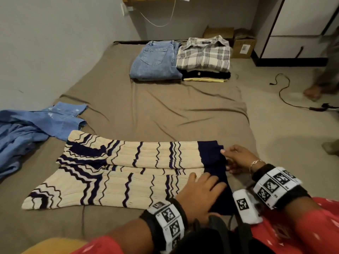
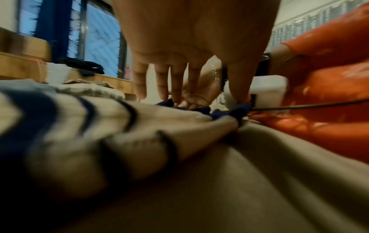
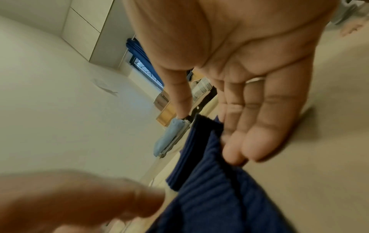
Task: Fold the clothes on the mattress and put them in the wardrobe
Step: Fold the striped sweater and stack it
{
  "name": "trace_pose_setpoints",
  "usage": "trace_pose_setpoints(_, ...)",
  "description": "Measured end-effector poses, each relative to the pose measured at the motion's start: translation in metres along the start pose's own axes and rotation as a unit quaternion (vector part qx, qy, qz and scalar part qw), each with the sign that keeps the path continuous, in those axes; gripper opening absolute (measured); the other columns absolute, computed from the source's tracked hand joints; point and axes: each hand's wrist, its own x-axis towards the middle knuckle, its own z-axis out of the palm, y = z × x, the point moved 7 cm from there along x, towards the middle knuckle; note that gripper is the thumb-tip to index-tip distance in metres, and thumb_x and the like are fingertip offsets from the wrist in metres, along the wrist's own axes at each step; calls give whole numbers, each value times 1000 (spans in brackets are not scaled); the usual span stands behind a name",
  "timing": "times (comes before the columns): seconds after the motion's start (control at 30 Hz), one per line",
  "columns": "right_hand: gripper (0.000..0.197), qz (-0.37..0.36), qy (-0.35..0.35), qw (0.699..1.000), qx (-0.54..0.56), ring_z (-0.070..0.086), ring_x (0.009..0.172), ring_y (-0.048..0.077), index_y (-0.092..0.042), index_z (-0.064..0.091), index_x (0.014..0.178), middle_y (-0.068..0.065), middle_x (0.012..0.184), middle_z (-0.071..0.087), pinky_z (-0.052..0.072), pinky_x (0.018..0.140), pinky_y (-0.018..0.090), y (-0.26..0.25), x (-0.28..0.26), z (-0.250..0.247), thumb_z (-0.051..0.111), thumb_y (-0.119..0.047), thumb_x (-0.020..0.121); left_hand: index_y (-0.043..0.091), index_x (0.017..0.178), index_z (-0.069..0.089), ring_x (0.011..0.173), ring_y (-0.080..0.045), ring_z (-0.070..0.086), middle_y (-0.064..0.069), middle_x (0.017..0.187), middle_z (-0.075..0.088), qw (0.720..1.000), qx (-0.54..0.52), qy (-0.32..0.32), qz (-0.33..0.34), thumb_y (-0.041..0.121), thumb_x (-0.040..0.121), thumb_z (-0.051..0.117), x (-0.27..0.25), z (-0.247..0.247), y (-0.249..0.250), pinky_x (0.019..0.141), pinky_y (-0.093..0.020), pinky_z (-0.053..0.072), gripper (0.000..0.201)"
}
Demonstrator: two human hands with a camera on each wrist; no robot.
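Observation:
A cream knit garment [image 1: 146, 162] with navy zigzag stripes lies folded lengthwise on the brown mattress [image 1: 183, 110], its navy ribbed hem [image 3: 209, 189] toward me. My left hand [image 1: 201, 187] lies flat on the garment beside the hem, and the left wrist view shows its fingers [image 2: 175, 88] straight, pressing down on the knit [image 2: 119, 126]. My right hand [image 1: 236, 158] is at the hem's far corner. Its thumb rests on top and its straight fingers [image 3: 249, 126] touch the hem's edge.
Folded jeans [image 1: 156, 61] and a plaid shirt [image 1: 203, 54] on a small pile sit at the mattress's far end. A loose blue denim shirt [image 1: 36, 129] lies at the left. On the right are a white wardrobe [image 1: 302, 24], cardboard boxes [image 1: 242, 46], a floor cable [image 1: 286, 92] and another person's foot [image 1: 311, 92].

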Motion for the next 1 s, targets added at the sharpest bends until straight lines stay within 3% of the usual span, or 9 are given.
trace_pose_setpoints(0.1,22,-17,-27,999,18,52,56,16,-18,43,108,6,70,51,51,59,34,-8,12,-4,56,-16,91,22,121,47,86,-19,57,-2,108,61,999,25,-23,-35,62,71,16,2,10,19,69,-30,48,71)
trace_pose_setpoints(0.17,27,-6,-53,998,19,51,63,18,-19,41,113,8,76,52,54,52,32,-11,18,-3,56,-13,91,22,117,50,85,-20,56,-5,109,63,998,40,-4,-50,48,75,21,5,11,27,66,-28,46,57)
trace_pose_setpoints(0.27,29,-12,-64,997,38,44,46,11,-15,38,115,3,56,46,50,41,26,-16,29,-4,54,-7,91,21,102,58,75,-18,50,-2,98,63,997,25,47,-57,32,79,33,8,6,36,55,-26,40,36)
trace_pose_setpoints(0.4,15,-35,-74,995,-52,43,51,15,-8,45,100,6,63,42,46,38,21,-27,39,-4,56,-12,91,23,85,66,55,-12,52,6,73,60,995,40,58,-74,27,75,34,11,3,42,41,-23,30,34)
trace_pose_setpoints(0.5,20,-50,-75,985,-150,43,53,15,-11,49,75,5,64,45,42,37,19,-36,44,1,63,-19,87,23,74,63,47,-10,52,7,62,57,996,-7,56,-76,25,72,36,11,-4,37,35,-21,28,27)
trace_pose_setpoints(0.6,28,-70,-90,975,-189,42,53,13,-11,49,62,3,60,44,41,42,18,-46,48,9,67,-15,83,13,93,51,59,-19,58,-2,76,60,989,-71,76,-105,20,79,53,5,-17,20,46,-25,36,16)
trace_pose_setpoints(0.73,15,-94,-84,978,-166,47,64,14,-11,52,79,3,73,50,44,53,26,-56,52,13,66,-7,82,8,119,45,87,-34,56,-14,106,59,969,-193,80,-132,22,94,36,-5,-22,11,72,-39,41,30)
trace_pose_setpoints(0.83,31,-94,-117,965,-216,48,68,13,-12,51,106,4,84,53,44,51,23,-55,50,23,66,-3,81,11,118,46,90,-29,56,-12,103,61,946,-261,111,-155,17,94,43,-11,-27,2,73,-32,37,25)
trace_pose_setpoints(1.0,23,-107,-165,963,-183,52,59,19,-22,55,87,9,75,57,45,47,24,-80,35,26,56,1,86,19,94,52,67,-17,56,-5,81,61,861,-436,168,-200,25,80,48,-39,-42,-31,60,-23,44,16)
